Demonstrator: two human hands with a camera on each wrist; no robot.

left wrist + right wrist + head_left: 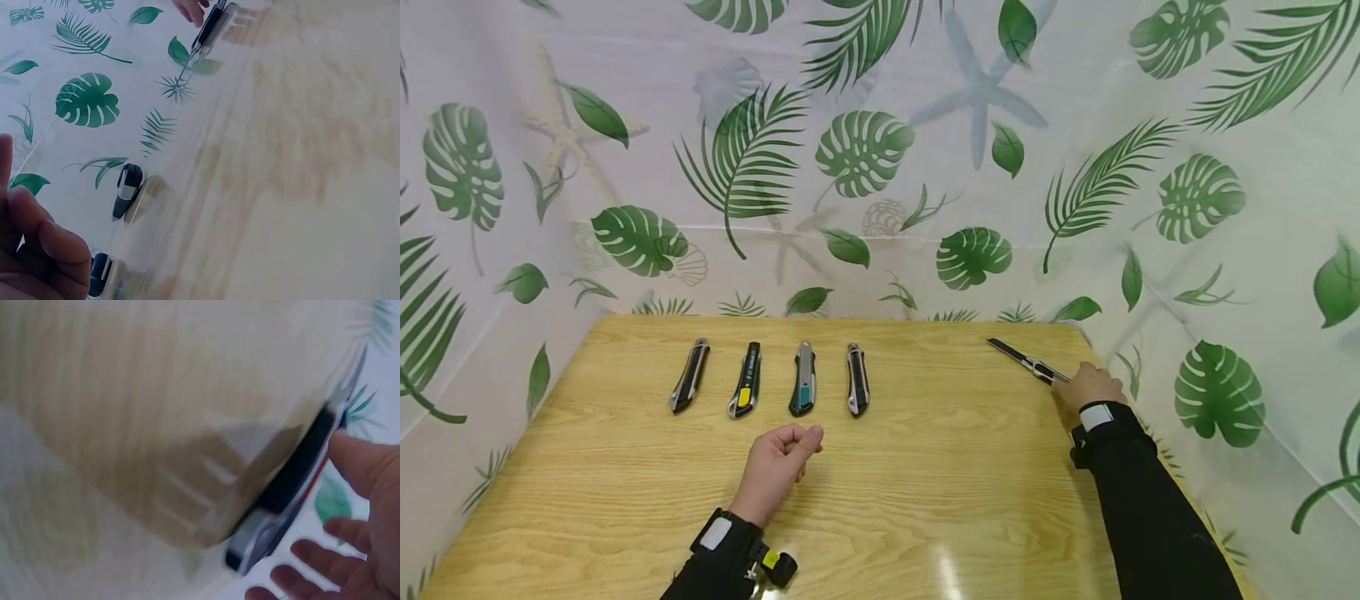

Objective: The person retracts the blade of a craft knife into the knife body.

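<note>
A utility knife (1030, 361) with a long dark blade out lies at the right of the table, its blade toward the back left. At its handle end is my right hand (1088, 387). In the right wrist view, the thumb (359, 465) is beside the black handle (290, 469) and the other fingers are spread apart. My left hand (781, 462) hovers loosely curled with nothing in it, in front of several utility knives in a row: a black-and-silver one (690, 377), one with a yellow patch (746, 382), one with a teal patch (803, 380) and another black-and-silver one (857, 381).
The wooden table (925, 467) reaches back to a white cloth (880, 250) printed with green leaves, which also hangs along both sides. Black straps with small devices are worn on both wrists over dark sleeves (1157, 508).
</note>
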